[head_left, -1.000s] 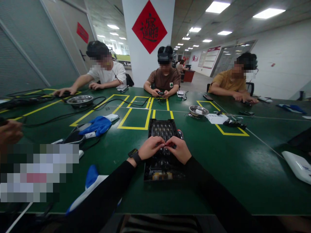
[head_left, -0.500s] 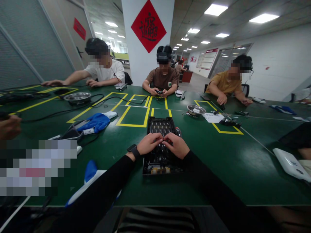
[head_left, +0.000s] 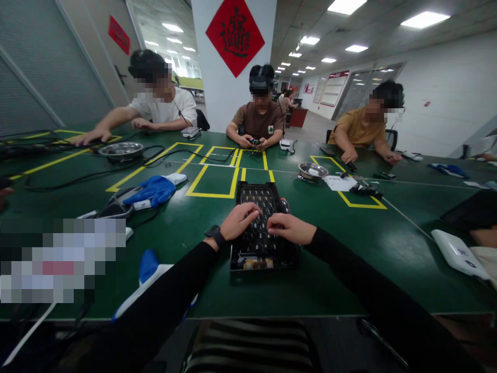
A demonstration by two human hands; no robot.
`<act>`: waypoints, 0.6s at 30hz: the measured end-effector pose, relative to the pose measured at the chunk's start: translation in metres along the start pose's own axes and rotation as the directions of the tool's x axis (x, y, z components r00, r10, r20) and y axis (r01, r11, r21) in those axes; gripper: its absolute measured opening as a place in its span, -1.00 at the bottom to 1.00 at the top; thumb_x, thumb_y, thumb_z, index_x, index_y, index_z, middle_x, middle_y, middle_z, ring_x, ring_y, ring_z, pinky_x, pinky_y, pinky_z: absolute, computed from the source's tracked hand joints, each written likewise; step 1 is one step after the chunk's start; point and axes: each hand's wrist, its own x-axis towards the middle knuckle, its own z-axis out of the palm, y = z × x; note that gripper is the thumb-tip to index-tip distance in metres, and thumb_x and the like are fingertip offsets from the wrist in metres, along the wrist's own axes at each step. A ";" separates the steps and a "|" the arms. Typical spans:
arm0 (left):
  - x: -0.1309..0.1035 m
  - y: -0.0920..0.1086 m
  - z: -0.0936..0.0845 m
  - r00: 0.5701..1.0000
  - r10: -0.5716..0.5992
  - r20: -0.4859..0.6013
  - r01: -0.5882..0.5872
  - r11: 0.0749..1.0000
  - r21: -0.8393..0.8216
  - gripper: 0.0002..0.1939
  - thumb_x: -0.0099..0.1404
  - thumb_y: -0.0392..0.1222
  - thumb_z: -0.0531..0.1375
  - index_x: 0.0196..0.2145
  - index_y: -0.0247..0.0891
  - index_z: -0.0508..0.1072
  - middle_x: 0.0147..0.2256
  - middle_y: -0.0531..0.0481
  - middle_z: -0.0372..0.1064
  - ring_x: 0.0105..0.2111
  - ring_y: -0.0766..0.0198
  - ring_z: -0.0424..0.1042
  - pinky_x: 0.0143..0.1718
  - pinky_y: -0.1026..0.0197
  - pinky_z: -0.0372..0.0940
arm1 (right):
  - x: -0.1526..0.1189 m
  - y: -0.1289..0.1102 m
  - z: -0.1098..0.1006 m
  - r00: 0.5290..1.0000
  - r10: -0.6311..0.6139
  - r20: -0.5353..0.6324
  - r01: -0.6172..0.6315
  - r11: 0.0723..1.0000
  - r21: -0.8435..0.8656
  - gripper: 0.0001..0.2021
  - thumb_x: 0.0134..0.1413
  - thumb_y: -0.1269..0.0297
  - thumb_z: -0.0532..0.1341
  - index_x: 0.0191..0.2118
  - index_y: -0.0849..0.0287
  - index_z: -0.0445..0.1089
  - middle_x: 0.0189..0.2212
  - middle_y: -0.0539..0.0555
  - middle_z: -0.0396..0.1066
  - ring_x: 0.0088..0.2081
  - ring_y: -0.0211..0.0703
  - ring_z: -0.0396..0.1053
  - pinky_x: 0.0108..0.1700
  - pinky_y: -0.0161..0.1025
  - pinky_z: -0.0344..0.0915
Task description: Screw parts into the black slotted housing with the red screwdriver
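A black rectangular case (head_left: 261,245) lies open on the table in front of me, with rows of small shiny pieces inside and a yellowish part at its near end. Over the case's left side is my left hand (head_left: 239,220), its thumb and fingers drawn together; anything between them is too small to make out. My right hand (head_left: 289,228) hovers above the right side with curled fingers, and their tips hide whatever they may hold. A gap separates the two hands. Just past the right wall sits a small round reddish and shiny object (head_left: 285,205), partly hidden.
Blue and white gloves (head_left: 155,190) lie at the left, and another glove (head_left: 149,272) is by my left forearm. Metal bowls (head_left: 312,170), paper (head_left: 339,183) and cables share the green table (head_left: 209,290). Several co-workers sit around it. A white device (head_left: 460,254) stands right.
My hands were together over the middle of the case; my right hand has drawn away to the right. The view has shifted slightly. The co-worker at the far left has moved a hand.
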 end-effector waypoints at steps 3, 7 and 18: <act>0.000 -0.001 0.001 1.000 -0.027 0.005 0.027 1.000 -0.006 -0.68 0.31 -0.06 -0.09 -0.29 -0.27 0.37 -0.32 -0.02 0.36 -0.29 0.27 0.31 -0.19 0.21 0.18 | -0.010 -0.001 0.003 0.987 -0.064 0.150 0.064 0.998 0.002 -0.84 0.11 0.27 0.09 -0.33 0.22 0.37 -0.24 0.10 0.29 -0.17 -0.18 0.21 -0.05 -0.18 0.11; 0.001 -0.004 0.002 1.000 -0.026 -0.003 0.026 1.000 0.011 -0.69 0.30 -0.06 -0.08 -0.29 -0.27 0.37 -0.31 -0.03 0.35 -0.27 0.26 0.30 -0.17 0.20 0.18 | -0.015 0.002 0.009 0.975 -0.078 0.207 0.092 0.994 -0.056 -0.83 0.07 0.21 0.13 -0.33 0.14 0.42 0.03 0.11 0.15 0.06 -0.03 0.04 0.09 -0.03 -0.04; 0.001 -0.007 0.003 0.999 -0.033 0.013 0.032 0.998 0.047 -0.69 0.30 -0.05 -0.07 -0.27 -0.26 0.37 -0.31 -0.03 0.35 -0.28 0.25 0.30 -0.18 0.18 0.19 | 0.005 0.005 0.010 0.933 -0.057 0.356 0.075 0.997 -0.037 -0.79 0.02 0.13 0.16 -0.33 0.10 0.47 0.07 0.09 0.12 0.12 0.05 -0.05 0.13 0.04 -0.10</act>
